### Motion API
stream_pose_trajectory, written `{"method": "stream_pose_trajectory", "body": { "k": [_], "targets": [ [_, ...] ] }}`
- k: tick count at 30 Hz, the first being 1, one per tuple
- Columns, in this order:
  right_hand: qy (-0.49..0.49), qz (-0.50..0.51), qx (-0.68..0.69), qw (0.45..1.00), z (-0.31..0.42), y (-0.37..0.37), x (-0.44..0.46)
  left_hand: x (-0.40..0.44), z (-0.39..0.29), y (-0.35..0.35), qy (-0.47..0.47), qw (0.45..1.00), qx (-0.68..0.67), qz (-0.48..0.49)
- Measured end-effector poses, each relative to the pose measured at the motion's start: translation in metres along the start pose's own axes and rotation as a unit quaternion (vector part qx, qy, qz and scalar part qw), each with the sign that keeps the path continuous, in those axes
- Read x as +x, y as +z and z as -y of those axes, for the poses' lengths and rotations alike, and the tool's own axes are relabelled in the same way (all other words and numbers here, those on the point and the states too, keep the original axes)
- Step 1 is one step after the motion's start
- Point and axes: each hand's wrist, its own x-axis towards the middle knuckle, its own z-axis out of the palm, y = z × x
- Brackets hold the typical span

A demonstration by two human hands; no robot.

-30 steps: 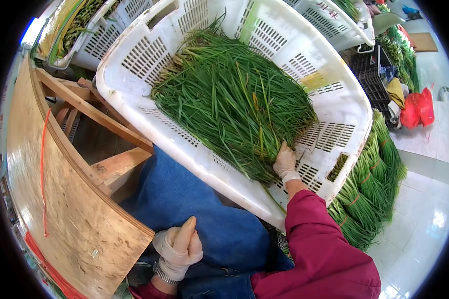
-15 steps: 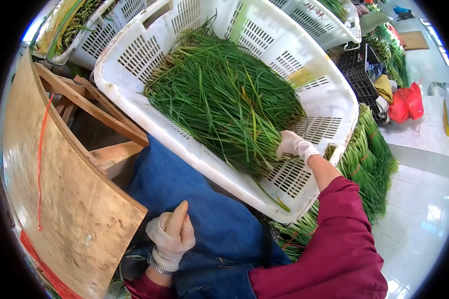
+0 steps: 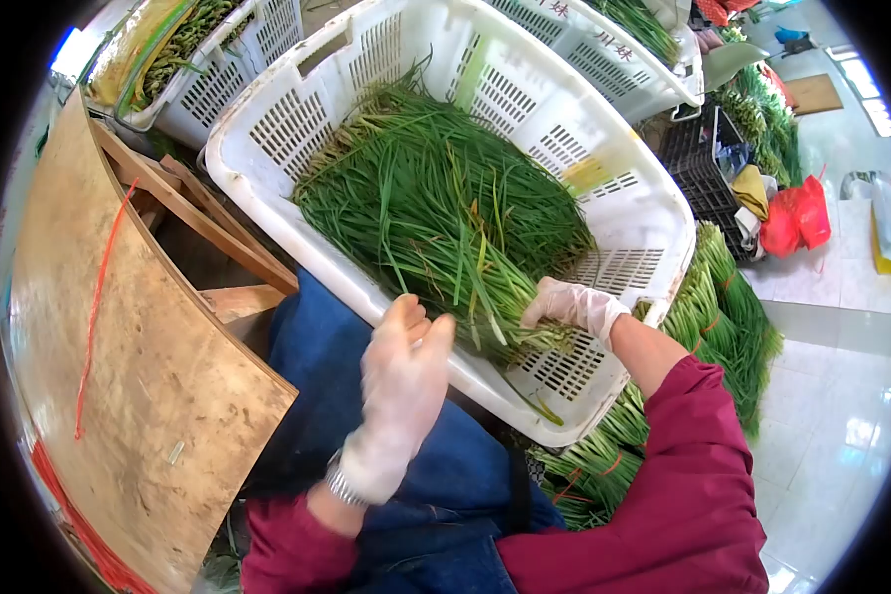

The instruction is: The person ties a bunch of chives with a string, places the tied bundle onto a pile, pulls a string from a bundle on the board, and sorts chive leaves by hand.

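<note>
A heap of long green garlic chives [image 3: 436,188] lies in a white slotted plastic crate [image 3: 297,223] in front of me. My right hand [image 3: 576,305], in a thin whitish glove, is closed around the stem ends of a bunch at the crate's right side; part of the fingers is hidden by stems. Over the crate's near rim is my left hand [image 3: 406,356], gloved too, with a metal watch [image 3: 345,482] at the wrist. Its fingers are curled together and slightly blurred, close to some blade tips. Whether it holds anything between them is hidden.
A wooden board [image 3: 139,366] with a red string [image 3: 94,317] stands at left. Tied chive bundles [image 3: 733,327] are piled right of the crate. Behind are more white crates [image 3: 624,59], a black crate [image 3: 698,158] and a red plastic bag [image 3: 797,213].
My left hand has risen from my lap up to the crate's near rim. My right hand has shifted slightly left with the chive stems. The view has moved a little.
</note>
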Motion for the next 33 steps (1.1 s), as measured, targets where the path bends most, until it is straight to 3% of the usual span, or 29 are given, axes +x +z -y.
{"method": "stream_pose_trajectory", "body": {
  "k": [3,5,7,10,11,12,14,15,17,18,21,23,25,26,28,29,30,31,33],
  "targets": [
    [-0.001,-0.002,0.022,1.0,0.002,0.004,0.002,0.036,0.002,0.034,-0.183,0.979,0.058,0.072],
    [0.011,-0.003,0.027,1.0,0.025,0.007,-0.019,0.045,0.004,0.054,-0.211,0.971,0.049,0.105],
    [0.006,0.005,0.05,0.999,0.033,0.01,-0.029,0.064,0.05,0.081,-0.183,0.976,0.046,0.111],
    [-0.014,0.019,0.061,0.998,0.019,0.01,-0.016,0.067,0.059,0.091,-0.235,0.956,0.075,0.156],
    [-0.019,0.028,0.067,0.997,0.016,0.012,-0.013,0.068,0.059,0.091,-0.123,0.942,0.228,0.213],
    [-0.037,0.023,0.069,0.997,0.012,0.014,-0.01,0.068,0.06,0.089,-0.007,0.89,0.373,0.262],
    [-0.039,0.014,0.081,0.996,-0.005,0.018,0.001,0.069,0.06,0.087,0.219,0.682,0.616,0.328],
    [-0.034,-0.004,0.082,0.996,-0.003,0.022,0.0,0.069,0.055,0.086,0.217,0.654,0.639,0.341],
    [0.008,0.049,0.244,0.968,-0.003,0.029,-0.009,0.067,0.044,0.085,0.212,0.596,0.682,0.366],
    [0.03,0.074,0.323,0.943,0.002,0.033,-0.015,0.068,0.042,0.084,0.204,0.595,0.675,0.385],
    [-0.015,0.078,0.374,0.924,-0.008,0.044,-0.005,0.076,0.067,0.094,0.143,0.675,0.624,0.366],
    [-0.033,0.024,0.287,0.957,-0.015,0.048,0.001,0.081,0.092,0.1,0.109,0.755,0.556,0.331],
    [-0.028,-0.034,0.134,0.99,-0.013,0.043,-0.005,0.078,0.081,0.091,0.072,0.829,0.488,0.262],
    [-0.093,-0.06,0.085,0.99,-0.015,0.045,-0.012,0.071,0.043,0.077,0.053,0.858,0.463,0.214],
    [-0.044,-0.113,0.088,0.989,-0.021,0.049,-0.005,0.077,0.022,0.066,0.032,0.899,0.426,0.096],
    [-0.019,-0.14,0.09,0.986,-0.023,0.049,-0.002,0.084,0.025,0.062,0.032,0.909,0.414,0.026],
    [0.014,-0.057,0.185,0.981,0.003,0.044,-0.024,0.092,0.029,0.058,0.039,0.88,0.473,-0.018],
    [0.012,-0.047,0.174,0.983,0.01,0.041,-0.032,0.102,0.024,0.052,-0.001,0.905,0.425,-0.02],
    [0.01,-0.026,0.151,0.988,0.017,0.038,-0.041,0.122,0.044,0.043,0.139,0.763,0.623,0.103]
  ]
}}
